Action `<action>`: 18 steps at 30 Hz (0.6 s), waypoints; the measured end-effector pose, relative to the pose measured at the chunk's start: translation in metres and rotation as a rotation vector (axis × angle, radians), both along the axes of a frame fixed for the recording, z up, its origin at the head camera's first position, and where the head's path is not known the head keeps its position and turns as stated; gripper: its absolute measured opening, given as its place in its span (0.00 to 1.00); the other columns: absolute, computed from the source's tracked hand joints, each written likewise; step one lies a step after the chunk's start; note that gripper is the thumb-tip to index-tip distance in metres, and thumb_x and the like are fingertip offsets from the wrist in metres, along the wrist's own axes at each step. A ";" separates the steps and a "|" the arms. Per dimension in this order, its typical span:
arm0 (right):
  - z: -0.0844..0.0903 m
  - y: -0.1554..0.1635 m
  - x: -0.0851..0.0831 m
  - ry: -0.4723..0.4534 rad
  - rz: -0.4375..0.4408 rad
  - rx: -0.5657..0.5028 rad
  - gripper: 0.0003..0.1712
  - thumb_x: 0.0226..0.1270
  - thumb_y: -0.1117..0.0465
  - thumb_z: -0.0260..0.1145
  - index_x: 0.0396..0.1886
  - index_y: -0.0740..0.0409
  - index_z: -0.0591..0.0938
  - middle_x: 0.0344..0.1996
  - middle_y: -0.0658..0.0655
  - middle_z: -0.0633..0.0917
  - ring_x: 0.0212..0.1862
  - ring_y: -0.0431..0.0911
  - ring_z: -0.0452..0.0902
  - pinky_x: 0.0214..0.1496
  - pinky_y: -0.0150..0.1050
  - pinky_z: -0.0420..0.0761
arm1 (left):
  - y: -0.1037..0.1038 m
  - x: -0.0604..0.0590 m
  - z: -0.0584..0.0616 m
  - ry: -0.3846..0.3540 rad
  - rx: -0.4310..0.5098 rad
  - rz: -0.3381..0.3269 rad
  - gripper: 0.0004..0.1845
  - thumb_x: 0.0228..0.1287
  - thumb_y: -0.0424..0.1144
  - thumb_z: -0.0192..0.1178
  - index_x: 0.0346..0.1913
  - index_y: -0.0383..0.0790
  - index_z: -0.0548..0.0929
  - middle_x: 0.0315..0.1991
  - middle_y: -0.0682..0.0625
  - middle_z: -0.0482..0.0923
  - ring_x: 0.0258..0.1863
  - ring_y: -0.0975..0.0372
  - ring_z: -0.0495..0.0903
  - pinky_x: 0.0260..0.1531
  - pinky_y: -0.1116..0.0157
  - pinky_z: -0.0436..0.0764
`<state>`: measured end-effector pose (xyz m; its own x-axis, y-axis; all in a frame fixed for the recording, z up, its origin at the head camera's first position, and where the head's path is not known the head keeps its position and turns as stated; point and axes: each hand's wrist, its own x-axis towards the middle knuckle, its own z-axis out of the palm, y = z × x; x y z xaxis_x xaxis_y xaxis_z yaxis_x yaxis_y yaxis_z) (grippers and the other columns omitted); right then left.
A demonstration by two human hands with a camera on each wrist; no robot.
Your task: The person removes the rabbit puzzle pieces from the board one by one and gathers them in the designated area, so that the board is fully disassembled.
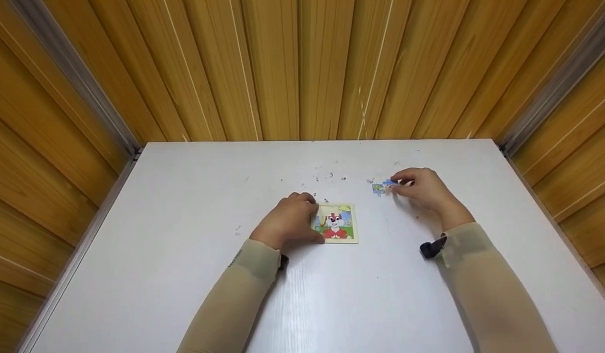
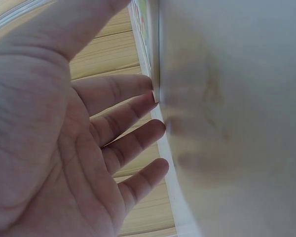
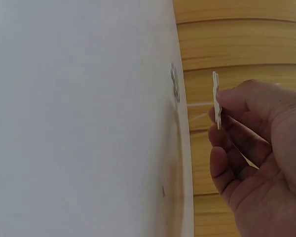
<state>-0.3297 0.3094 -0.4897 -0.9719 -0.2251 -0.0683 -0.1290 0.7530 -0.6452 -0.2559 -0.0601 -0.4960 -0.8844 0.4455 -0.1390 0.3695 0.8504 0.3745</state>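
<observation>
A small square jigsaw puzzle with a pale wooden frame and a red-and-white cartoon animal lies on the white table. My left hand grips its left side, thumb at the near edge and fingers at the far corner. From the left wrist, the fingers meet the board's thin edge. To the right and farther back, my right hand pinches a thin puzzle piece between thumb and fingertips, raised above the table. Under and beside it lies a blue puzzle piece with a yellow-green pattern.
The white table carries dark scuff marks beyond the puzzle. Wood-look panels rise along its back edge and at both sides. A black strap device sits at the right wrist.
</observation>
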 end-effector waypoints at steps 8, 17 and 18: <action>0.001 0.031 -0.002 -0.060 -0.026 0.057 0.24 0.80 0.55 0.74 0.69 0.61 0.89 0.65 0.70 0.87 0.64 0.60 0.77 0.59 0.42 0.76 | 0.000 0.002 0.001 -0.003 0.006 0.006 0.40 0.59 0.58 0.86 0.70 0.42 0.89 0.78 0.48 0.79 0.77 0.50 0.76 0.84 0.50 0.75; -0.004 0.037 -0.004 -0.151 -0.055 0.050 0.24 0.81 0.58 0.74 0.71 0.58 0.88 0.67 0.68 0.85 0.64 0.58 0.75 0.58 0.39 0.78 | 0.000 0.002 0.001 0.010 -0.003 -0.006 0.39 0.58 0.58 0.87 0.68 0.41 0.90 0.78 0.47 0.79 0.76 0.50 0.76 0.83 0.50 0.75; -0.004 0.037 -0.004 -0.157 -0.053 0.045 0.24 0.81 0.58 0.73 0.72 0.58 0.87 0.68 0.67 0.84 0.65 0.58 0.76 0.59 0.39 0.79 | 0.000 0.001 0.000 0.015 -0.007 -0.012 0.38 0.58 0.58 0.87 0.67 0.40 0.90 0.77 0.47 0.79 0.76 0.50 0.76 0.83 0.50 0.75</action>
<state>-0.3337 0.3461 -0.4934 -0.9589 -0.1674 -0.2293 0.0110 0.7850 -0.6195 -0.2545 -0.0601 -0.4956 -0.8813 0.4548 -0.1284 0.3851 0.8485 0.3629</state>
